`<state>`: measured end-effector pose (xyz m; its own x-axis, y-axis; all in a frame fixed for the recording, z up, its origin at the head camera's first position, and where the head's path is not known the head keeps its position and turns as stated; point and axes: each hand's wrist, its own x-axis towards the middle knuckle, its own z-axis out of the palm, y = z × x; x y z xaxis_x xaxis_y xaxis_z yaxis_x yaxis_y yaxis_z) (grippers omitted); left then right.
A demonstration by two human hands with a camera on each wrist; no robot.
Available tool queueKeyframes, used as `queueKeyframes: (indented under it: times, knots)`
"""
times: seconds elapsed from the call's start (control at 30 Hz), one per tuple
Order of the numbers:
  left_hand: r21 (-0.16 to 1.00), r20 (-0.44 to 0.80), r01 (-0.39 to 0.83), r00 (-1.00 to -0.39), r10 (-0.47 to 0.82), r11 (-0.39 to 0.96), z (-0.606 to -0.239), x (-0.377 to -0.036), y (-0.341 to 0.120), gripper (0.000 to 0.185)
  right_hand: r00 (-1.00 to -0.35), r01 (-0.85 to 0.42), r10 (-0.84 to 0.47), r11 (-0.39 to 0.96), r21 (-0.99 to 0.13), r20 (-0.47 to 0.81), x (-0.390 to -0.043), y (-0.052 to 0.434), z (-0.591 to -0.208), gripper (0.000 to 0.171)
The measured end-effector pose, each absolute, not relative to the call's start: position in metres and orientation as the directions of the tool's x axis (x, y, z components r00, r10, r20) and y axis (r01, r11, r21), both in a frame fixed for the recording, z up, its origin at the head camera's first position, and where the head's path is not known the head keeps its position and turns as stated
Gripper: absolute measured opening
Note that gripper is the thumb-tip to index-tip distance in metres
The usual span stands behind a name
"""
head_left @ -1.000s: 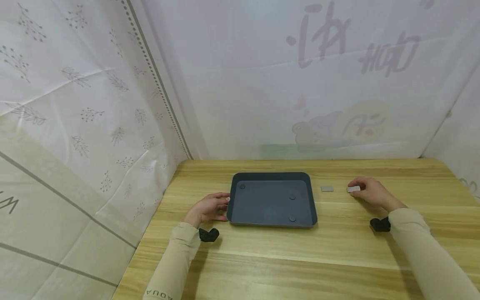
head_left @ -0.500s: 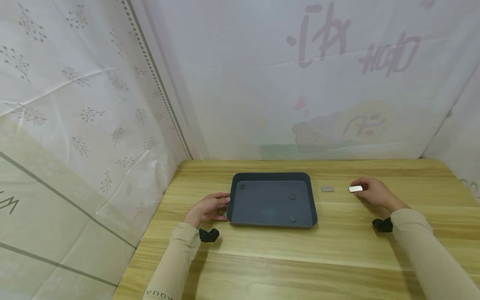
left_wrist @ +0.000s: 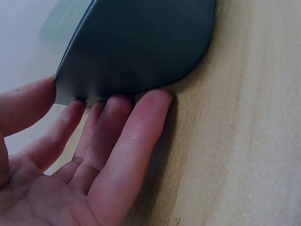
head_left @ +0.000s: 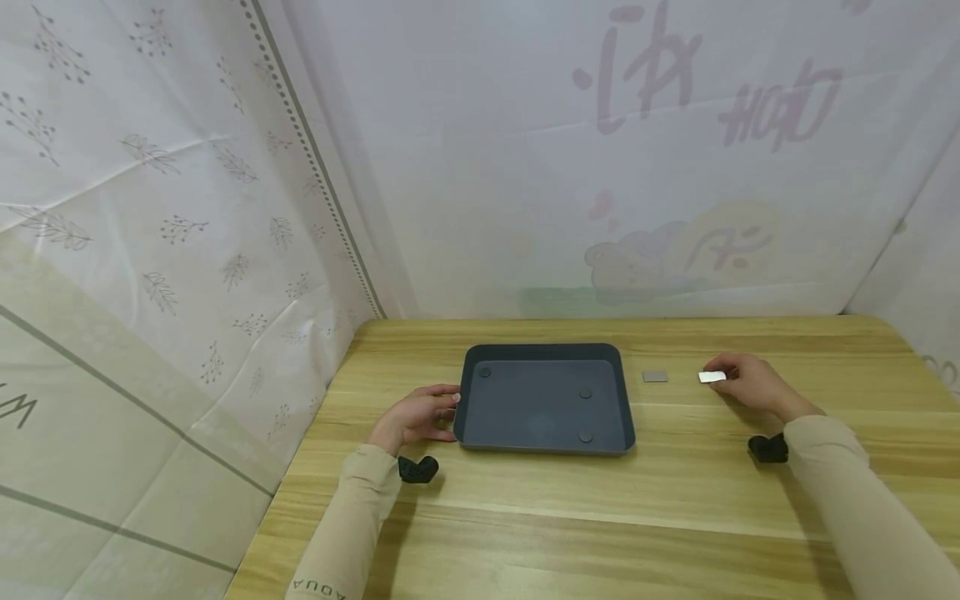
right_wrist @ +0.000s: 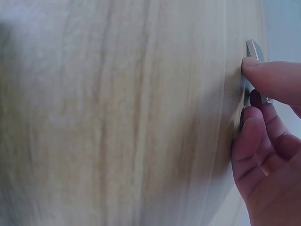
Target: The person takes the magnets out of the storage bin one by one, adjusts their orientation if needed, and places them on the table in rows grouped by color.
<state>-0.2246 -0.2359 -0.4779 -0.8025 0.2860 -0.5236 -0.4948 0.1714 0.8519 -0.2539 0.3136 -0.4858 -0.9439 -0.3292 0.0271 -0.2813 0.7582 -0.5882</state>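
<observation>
A dark grey rectangular tray (head_left: 543,452) lies on the table. At its left side is my left hand (head_left: 418,415). In the left wrist view, its extended fingers (left_wrist: 134,132) touch the tray's outer wall, and the thumb is against the rim. My right hand (head_left: 753,385) is right of the tray, pinching a small silver rectangular plate (head_left: 712,377) between thumb and fingers, just at or above the tabletop. The right wrist view shows this plate (right_wrist: 254,51) edge-on, partly hidden by the thumb. Another small grey rectangular plate (head_left: 655,377) lies flat between tray and right hand.
Inside the tray lie three small round grey discs: one at the back left (head_left: 484,372), one right of centre (head_left: 585,392), one at the front right (head_left: 586,437). The wooden table (head_left: 570,542) meets a patterned cloth wall (head_left: 480,208) behind and at the left.
My right hand has shifted slightly to the right with the silver plate, whose top now shines brighter. The left hand and the tray stay where they were.
</observation>
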Motion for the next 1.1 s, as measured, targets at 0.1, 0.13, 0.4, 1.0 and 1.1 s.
queueKeyframes:
  times: [0.1,0.13,0.4,1.0,1.1]
  knots:
    - [0.853,-0.522,-0.493,-0.804,0.286,0.172,-0.4779,-0.2248,-0.2360,0.050,-0.944,-0.280,-0.328,0.759,-0.587,0.026,-0.2547,0.3145,-0.4870,0.022]
    - [0.853,-0.522,-0.493,-0.804,0.285,0.172,-0.4779,-0.2249,-0.2361,0.051,-0.944,-0.279,-0.328,0.759,-0.588,0.025,-0.2548,0.3147,-0.4873,0.021]
    - [0.856,-0.516,-0.486,-0.807,0.287,0.174,-0.4779,-0.2246,-0.2361,0.050,-0.948,-0.261,-0.318,0.759,-0.597,0.010,-0.2557,0.3180,-0.4893,0.020]
    - [0.857,-0.516,-0.485,-0.809,0.281,0.175,-0.4765,-0.2235,-0.2348,0.048,-0.955,-0.214,-0.294,0.764,-0.608,-0.033,-0.2558,0.3200,-0.4915,0.025]
    - [0.855,-0.518,-0.487,-0.808,0.279,0.177,-0.4764,-0.2236,-0.2345,0.049,-0.958,-0.212,-0.286,0.767,-0.605,-0.027,-0.2566,0.3212,-0.4940,0.025]
